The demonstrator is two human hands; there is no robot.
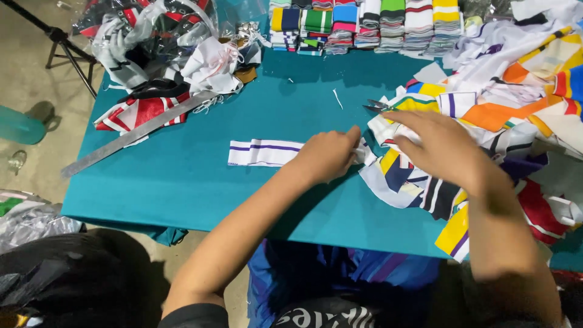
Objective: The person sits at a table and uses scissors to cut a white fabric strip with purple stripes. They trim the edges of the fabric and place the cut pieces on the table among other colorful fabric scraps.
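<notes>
My left hand (328, 155) rests on the right end of a white knit strip with purple stripes (262, 152), which lies flat on the teal table (182, 182). Its fingers are curled and pinch the strip's end. My right hand (440, 146) lies palm down, fingers spread, on a loose pile of striped collar pieces (419, 182) to the right. Scissors (378, 107) lie just beyond my right hand, their tips pointing left, partly under the fabric.
A long metal ruler (136, 132) lies diagonally at the left. Bagged red, white and black fabric (164, 48) sits at the back left. Stacks of folded striped strips (364, 27) line the far edge. More coloured fabric (534, 73) heaps at the right. A tripod leg (67, 48) stands on the floor.
</notes>
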